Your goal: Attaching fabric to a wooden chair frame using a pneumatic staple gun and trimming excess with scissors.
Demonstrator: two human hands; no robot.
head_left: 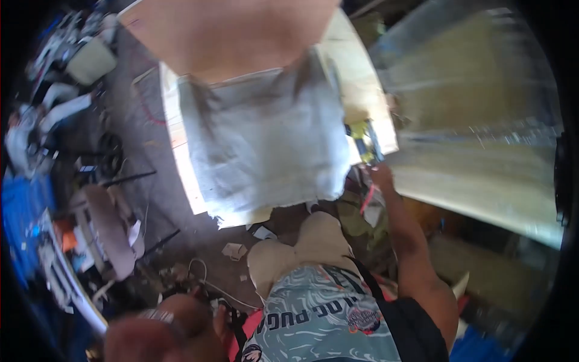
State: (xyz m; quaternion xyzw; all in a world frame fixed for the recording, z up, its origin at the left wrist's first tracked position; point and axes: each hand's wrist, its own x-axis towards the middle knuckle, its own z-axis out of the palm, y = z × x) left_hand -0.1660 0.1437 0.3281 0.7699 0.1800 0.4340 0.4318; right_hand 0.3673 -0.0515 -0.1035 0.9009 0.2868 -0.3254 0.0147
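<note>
My right hand grips a yellow-green and black handheld tool at the right edge of a seat-shaped piece. That piece has a grey fabric sheet over a pale board, whose edges show on both sides, and a brown board at its far end. My left hand appears low by my body at the bottom left, partly hidden and blurred; I cannot make out whether its fingers hold anything.
A large plastic-covered panel slants along the right. On the left are a padded brown piece, blue material and piled pale objects. Scraps and a white cord lie on the floor.
</note>
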